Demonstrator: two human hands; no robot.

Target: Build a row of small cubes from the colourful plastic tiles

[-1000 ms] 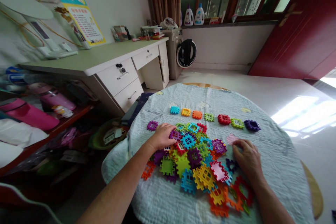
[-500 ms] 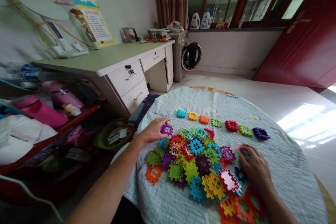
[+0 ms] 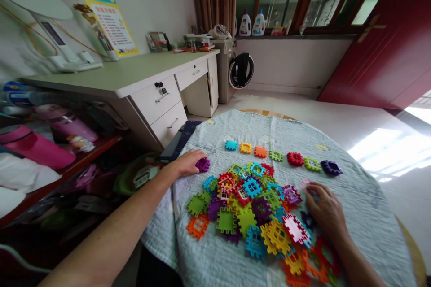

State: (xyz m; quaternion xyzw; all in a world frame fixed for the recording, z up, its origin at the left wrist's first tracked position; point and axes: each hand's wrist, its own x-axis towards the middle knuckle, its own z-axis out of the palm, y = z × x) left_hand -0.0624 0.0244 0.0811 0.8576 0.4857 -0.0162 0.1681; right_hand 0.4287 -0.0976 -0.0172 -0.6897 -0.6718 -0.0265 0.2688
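Purple piece (image 3: 204,165) has moved leftward; left hand (image 3: 187,163) pinches it; right hand (image 3: 326,206), fingers apart.

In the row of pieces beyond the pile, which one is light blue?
The leftmost piece, next to the yellow one; none of the others in line is light blue.

Daylight glares off the floor (image 3: 382,148) (nearly white), while the shelf (image 3: 104,150) sits in shadow.
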